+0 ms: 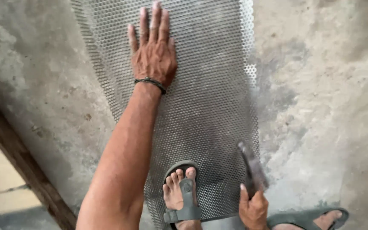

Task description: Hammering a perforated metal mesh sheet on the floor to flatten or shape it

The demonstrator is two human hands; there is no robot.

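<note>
Nearest the camera, the right hand (254, 208) is closed around the handle of a hammer (252, 170), thumb laid along the shaft. The head is motion-blurred and sits just over the right edge of the mesh (209, 106), near the sheet's near end. Keep the grip firm but the wrist free, and land the blows flat so the face does not dent the perforations.

Left of the hammer, a foot (179, 196) in a grey sandal stands on the near end of the mesh, and a second sandalled foot (320, 219) rests on the floor (320, 85) to the right. Keep weight on the first foot so the sheet does not jump under a blow, and keep the toes apart from the strike line.

Farther off, the left hand (152, 53) lies flat, fingers spread and extended, palm down on the far part of the mesh, gripping nothing. Press here to hold the sheet down on the concrete, well apart from the hammer.

A dark wooden beam (18, 157) crosses the near left.
</note>
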